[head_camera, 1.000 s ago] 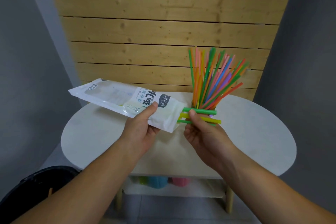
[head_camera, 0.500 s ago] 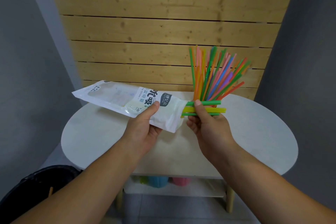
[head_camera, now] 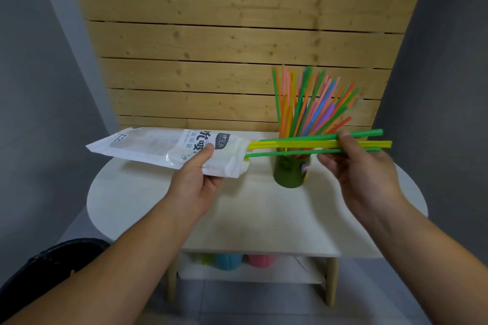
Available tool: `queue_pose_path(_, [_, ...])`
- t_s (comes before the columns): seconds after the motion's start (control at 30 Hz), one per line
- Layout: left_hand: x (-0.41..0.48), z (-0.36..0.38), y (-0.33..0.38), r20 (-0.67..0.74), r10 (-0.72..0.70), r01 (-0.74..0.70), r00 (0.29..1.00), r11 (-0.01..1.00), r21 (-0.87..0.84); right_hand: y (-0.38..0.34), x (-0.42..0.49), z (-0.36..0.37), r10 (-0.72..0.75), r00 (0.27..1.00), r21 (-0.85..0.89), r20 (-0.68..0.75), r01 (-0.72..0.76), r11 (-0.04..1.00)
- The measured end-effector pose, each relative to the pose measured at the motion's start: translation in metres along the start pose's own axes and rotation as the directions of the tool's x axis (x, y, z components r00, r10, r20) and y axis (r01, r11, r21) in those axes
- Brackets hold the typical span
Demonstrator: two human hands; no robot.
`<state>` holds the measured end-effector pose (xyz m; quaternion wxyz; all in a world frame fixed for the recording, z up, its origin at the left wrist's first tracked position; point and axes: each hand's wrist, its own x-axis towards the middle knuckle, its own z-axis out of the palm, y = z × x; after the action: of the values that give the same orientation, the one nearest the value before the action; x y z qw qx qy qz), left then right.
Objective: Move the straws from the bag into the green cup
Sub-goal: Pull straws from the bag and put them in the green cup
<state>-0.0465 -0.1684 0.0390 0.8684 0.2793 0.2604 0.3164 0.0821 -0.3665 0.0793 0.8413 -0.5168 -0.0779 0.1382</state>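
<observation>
Above the white table (head_camera: 158,200): a white straw bag (head_camera: 169,149) is held level in the air, its open mouth turned toward the right.

Left hand: the left hand (head_camera: 196,179) is clenched on the bag near its mouth, the thumb pressed on the printed face.

Right hand: the right hand (head_camera: 361,166) is closed on a small bundle of green and yellow straws (head_camera: 295,144), pinched near their right ends.

Change: half a second ago only short stubs of these straws were seen outside the bag, close to the right hand; now most of their length is drawn out to the right, and only the left tips are left at the bag's mouth.

Green cup: the green cup (head_camera: 290,174) is stood on the table just behind and below the drawn bundle, and is already filled with a fan of upright coloured straws (head_camera: 309,103).

Bag contents: whether more straws are left inside cannot be told, as the bag is opaque.

Meaning for the task: the bundle is judged nearly free of the bag; it must next be cleared, tipped upright and lowered into the cup.

Risk: the crowded cup may be nudged, or standing straws knocked out, as the new ones are pushed in.

Below the table: blue and pink cups (head_camera: 237,261) are seen on a lower shelf, untouched.
</observation>
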Motion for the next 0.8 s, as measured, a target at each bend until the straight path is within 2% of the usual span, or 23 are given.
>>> queue_pose_path(0.1, [0.004, -0.003, 0.001, -0.028, 0.017, -0.017, 0.999, 1.0, -0.013, -0.01, 0.009, -0.013, -0.111, 0.992, -0.03, -0.058, 0.109, 0.994])
queue_pose_path(0.23, [0.007, -0.008, 0.001, -0.057, 0.032, -0.031, 0.998, 0.999, 0.005, -0.018, 0.019, -0.028, -0.276, 0.954, -0.173, -0.119, 0.254, 0.952])
queue_pose_path(0.4, [0.005, -0.005, -0.003, -0.039, 0.019, -0.018, 0.999, 0.999, 0.029, -0.024, 0.024, -0.033, -0.468, 0.882, -0.464, -0.058, 0.391, 0.795])
queue_pose_path(0.57, [0.004, -0.002, -0.006, 0.0, 0.021, -0.021, 1.0, 0.998, 0.052, -0.024, 0.025, -0.032, -0.515, 0.856, -0.572, 0.04, 0.442, 0.691])
queue_pose_path(0.8, [0.003, -0.003, -0.006, 0.002, 0.026, -0.026, 1.0, 0.998, 0.059, -0.038, 0.029, -0.036, -0.538, 0.842, -0.592, 0.046, 0.457, 0.664])
